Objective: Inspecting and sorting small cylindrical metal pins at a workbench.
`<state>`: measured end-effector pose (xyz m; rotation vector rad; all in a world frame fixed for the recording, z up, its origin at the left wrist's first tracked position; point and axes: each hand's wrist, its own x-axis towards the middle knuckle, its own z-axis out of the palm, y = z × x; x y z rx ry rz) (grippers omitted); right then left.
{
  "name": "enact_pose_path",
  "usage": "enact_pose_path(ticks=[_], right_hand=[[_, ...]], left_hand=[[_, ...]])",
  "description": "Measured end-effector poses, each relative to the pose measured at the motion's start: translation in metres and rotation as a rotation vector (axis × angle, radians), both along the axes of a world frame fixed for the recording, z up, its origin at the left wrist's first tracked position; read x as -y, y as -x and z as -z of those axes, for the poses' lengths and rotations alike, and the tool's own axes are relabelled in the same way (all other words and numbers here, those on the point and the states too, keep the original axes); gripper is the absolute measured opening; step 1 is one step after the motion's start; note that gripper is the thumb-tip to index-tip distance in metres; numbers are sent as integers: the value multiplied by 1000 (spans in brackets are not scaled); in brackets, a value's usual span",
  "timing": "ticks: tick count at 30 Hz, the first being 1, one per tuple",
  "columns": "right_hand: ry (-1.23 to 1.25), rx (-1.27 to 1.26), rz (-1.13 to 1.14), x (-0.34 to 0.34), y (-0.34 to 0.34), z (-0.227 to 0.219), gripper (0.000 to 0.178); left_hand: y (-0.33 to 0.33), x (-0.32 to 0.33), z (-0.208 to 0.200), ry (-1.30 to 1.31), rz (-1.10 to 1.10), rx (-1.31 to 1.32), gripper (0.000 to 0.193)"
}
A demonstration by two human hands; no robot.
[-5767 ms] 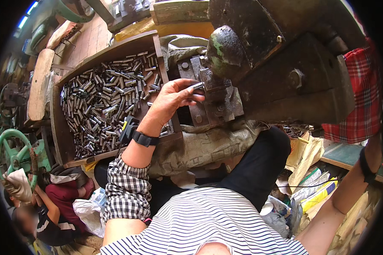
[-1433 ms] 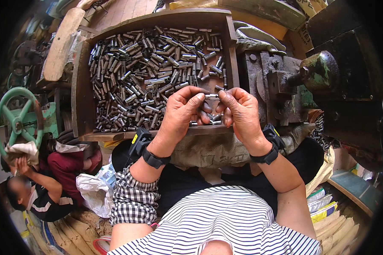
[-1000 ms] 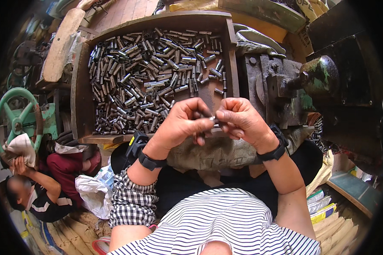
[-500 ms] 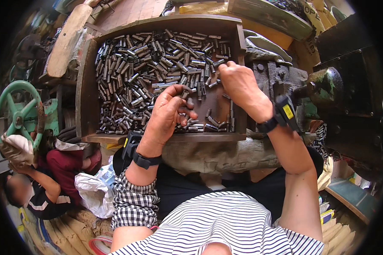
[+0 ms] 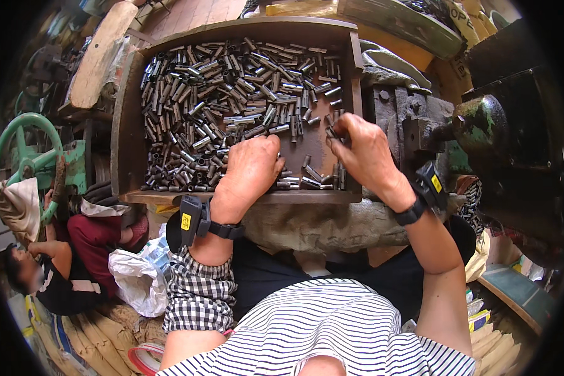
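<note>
A shallow wooden tray point(image 5: 235, 197) in front of me holds a heap of short metal tubes point(image 5: 194, 94), many shiny and some dark. My left hand point(image 5: 252, 164) is palm down over the tray's near middle, its fingers curled among the tubes. The fingertips are hidden, so whatever they grip cannot be made out. At the tray's right side my right hand point(image 5: 365, 150) is closed, with small metal tubes point(image 5: 332, 130) between thumb and fingers. Loose tubes point(image 5: 313, 175) lie on the tray floor between the hands.
A dark machine with a rounded knob point(image 5: 482, 125) stands on the right beside a grey cloth point(image 5: 391, 69). On the left is a green handwheel point(image 5: 28, 166), with another person point(image 5: 62, 276) near it. A white plastic bag point(image 5: 138, 282) lies by my left arm.
My left hand has turned from palm sideways to palm down and shifted slightly right. The right hand has come down and nearer, with tubes now showing in its fingers.
</note>
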<state>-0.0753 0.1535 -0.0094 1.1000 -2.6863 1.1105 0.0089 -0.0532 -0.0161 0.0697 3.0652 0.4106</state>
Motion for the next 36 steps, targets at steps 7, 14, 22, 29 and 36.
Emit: enact_pose_path(ticks=[7,14,22,29,36], right_hand=[[101,112,-22,-16,-29,2,25],[488,803,-28,-10,-33,-2,28],[883,1178,60,-3,-36,1,20],[726,1015,84,-6,-33,0,20],[725,1026,158,-5,-32,7,22]], left_hand=[[6,-7,5,-2,3,-31,20],[7,-17,-10,-947,-164,197,22],[3,-18,-5,-1568,-252,329,20],[2,-20,-2,-1809,-369,345,12],[3,-22,-1,-1832,-403,353,13]])
